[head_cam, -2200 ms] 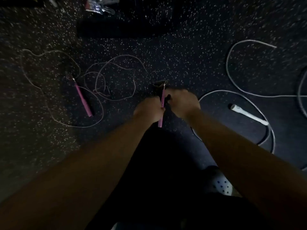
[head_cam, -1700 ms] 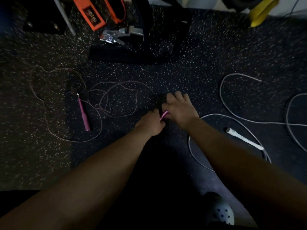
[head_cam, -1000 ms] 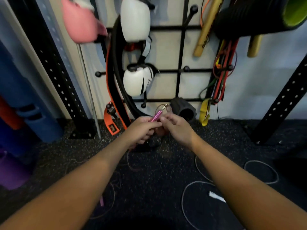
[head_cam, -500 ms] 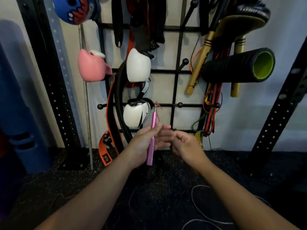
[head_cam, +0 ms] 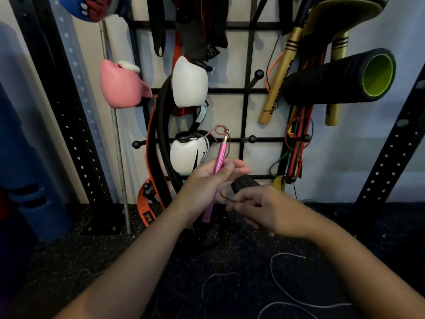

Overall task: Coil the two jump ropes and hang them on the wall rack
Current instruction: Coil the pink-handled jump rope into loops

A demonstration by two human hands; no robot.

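Your left hand (head_cam: 208, 183) has its grip around the slim, glossy pink jump rope handle (head_cam: 219, 158), which stands nearly upright through your fist, metal tip above. Your right hand (head_cam: 264, 209) pinches its thin cord (head_cam: 224, 198) just beside. The black wire wall rack (head_cam: 249, 90) stands behind; a white rope (head_cam: 274, 276) curls on the speckled floor.

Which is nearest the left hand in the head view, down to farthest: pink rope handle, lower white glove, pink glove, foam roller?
From the left hand:
1. pink rope handle, in its grip
2. lower white glove, just up-left
3. pink glove, upper left
4. foam roller, far upper right
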